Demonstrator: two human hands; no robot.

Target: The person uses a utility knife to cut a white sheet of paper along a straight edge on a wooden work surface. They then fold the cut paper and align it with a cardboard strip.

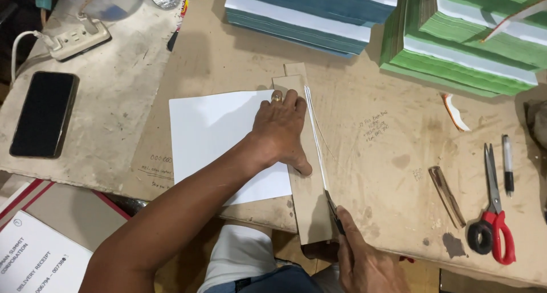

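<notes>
- The left hand [280, 130] lies flat with fingers spread and closed on nothing, its palm pressing the white paper [216, 139] down and its fingertips along the sheet's right edge; I'd say that is to stop the sheet creeping.
- The right hand [364, 264] is wrapped around the dark handle of a knife [333, 210], blade pointing away from the body along that same edge.
- A thin white strip [314, 130] stands just off the edge, right beside the blade's line.
- Under the edge lies a long cardboard strip [305, 190], touching the paper and overhanging the table's near side; it looks placed to take the blade and spare the worktable [387, 156].
- Off to the right, well apart, red-handled scissors [493, 224], a pen [507, 165] and a brown flat stick [447, 196] lie idle.
- At the far side sit teal paper stacks [307, 11] and green paper stacks [473, 37].
- To the left, a phone [44, 113] and a power strip [77, 39].
- The only container is something clear at the top edge, too cropped to tell its contents.
</notes>
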